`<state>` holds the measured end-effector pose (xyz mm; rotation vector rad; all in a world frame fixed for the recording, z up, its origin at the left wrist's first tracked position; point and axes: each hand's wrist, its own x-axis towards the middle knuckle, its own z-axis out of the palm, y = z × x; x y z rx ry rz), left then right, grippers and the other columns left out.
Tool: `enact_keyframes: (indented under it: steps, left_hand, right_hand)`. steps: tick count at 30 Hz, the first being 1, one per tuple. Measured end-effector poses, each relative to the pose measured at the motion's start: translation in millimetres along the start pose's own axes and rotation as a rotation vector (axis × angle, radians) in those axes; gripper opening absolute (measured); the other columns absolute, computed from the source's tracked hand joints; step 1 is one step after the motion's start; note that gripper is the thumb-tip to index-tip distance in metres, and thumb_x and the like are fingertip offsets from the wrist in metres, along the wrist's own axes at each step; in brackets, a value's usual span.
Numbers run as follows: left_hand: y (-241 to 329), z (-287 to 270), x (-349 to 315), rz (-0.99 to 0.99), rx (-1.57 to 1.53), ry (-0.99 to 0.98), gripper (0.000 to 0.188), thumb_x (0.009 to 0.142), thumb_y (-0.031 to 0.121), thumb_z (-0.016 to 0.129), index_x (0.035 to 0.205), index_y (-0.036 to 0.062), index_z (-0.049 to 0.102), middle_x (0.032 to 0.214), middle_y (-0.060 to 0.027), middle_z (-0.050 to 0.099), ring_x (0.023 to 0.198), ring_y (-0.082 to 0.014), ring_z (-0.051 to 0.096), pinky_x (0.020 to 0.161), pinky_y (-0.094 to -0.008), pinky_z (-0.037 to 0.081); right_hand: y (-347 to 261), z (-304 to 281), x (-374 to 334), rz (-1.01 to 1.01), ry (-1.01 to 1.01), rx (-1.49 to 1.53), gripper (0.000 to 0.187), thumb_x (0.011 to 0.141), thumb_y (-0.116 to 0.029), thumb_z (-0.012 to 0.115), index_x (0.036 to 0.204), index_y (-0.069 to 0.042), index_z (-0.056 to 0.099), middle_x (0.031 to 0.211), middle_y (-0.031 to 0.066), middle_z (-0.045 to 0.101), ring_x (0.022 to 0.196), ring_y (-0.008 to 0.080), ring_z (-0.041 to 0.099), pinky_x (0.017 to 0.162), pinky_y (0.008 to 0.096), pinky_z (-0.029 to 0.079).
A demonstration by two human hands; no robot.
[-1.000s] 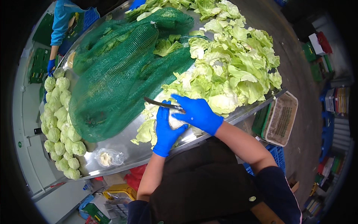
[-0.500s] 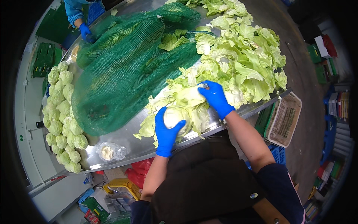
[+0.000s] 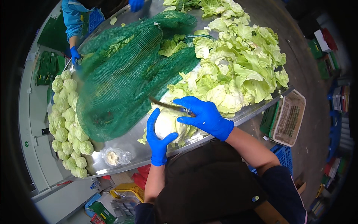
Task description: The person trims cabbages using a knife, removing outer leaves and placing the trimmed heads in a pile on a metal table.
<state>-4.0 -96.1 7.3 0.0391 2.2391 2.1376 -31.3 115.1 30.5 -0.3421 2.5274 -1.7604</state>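
My left hand [image 3: 158,143], in a blue glove, is wrapped round the near-left side of a pale cabbage [image 3: 168,125] at the table's front edge. In my right hand [image 3: 207,116], also gloved in blue, is a small knife [image 3: 164,103], its dark curved blade pointing left across the top of the cabbage. Part of its handle is hidden by my fingers. A big heap of loose cabbage leaves [image 3: 246,67] lies just beyond and to the right of my right hand. Green mesh sacks [image 3: 126,82] stretch across the table beyond my left hand.
Trimmed cabbages [image 3: 67,123] are stacked along the table's left end. A clear plastic bag [image 3: 115,156] lies near the front edge. A co-worker's gloved hand [image 3: 75,55] is at the far left, another [image 3: 136,4] at the top. Crates [image 3: 289,117] stand off the right edge.
My right hand has come back from the leaf heap and moved left over the cabbage, with the knife now showing. The leaves around the cabbage are fewer. The co-worker's hand has shifted left and nearer.
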Motion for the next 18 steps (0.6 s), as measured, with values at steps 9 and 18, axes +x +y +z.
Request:
enact_keyframes:
  steps: [9,18]
  left_hand:
    - [6.2,0.4,-8.3,0.176,0.204,0.019,0.093,0.056,0.03,0.087,0.134,0.0005,0.046,0.136,-0.0138,0.047,0.125,-0.0275,0.046,0.107,-0.0412,0.035]
    - [9.7,1.9,-2.7,-0.034,-0.195,0.182,0.087,0.063,0.026,0.077,0.137,-0.0031,0.043,0.134,-0.0158,0.049,0.123,-0.0282,0.049,0.107,-0.041,0.037]
  right_hand:
    - [43.9,-15.5,4.6,0.319,0.308,0.006,0.024,0.083,-0.029,0.07,0.089,-0.007,0.064,0.07,0.009,0.063,0.06,0.0204,0.061,0.057,0.0324,0.049]
    - [40.0,6.7,1.5,0.275,-0.08,0.06,0.073,0.075,-0.041,0.078,0.134,-0.008,0.051,0.073,0.0092,0.064,0.064,0.0197,0.059,0.064,0.0341,0.049]
